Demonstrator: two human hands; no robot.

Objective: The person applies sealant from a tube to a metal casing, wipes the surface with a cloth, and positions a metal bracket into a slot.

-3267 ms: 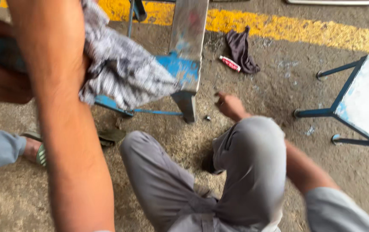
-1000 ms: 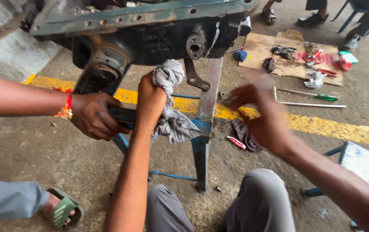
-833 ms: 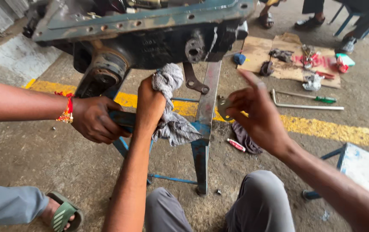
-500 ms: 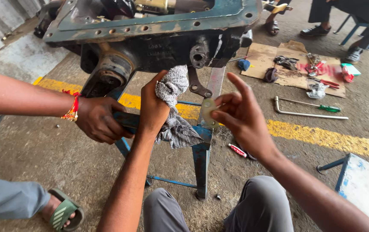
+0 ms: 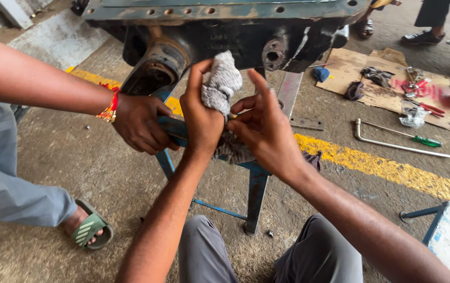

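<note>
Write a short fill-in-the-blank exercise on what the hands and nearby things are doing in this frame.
1. The left hand grips a grey crumpled ___.
2. The right hand is ___, fingers spread beside it.
3. A co-worker's hand wearing a red ___ grips the blue metal stand.
4. The yellow painted line runs across the ___ floor.

Missing: rag; open; wristband; concrete
</note>
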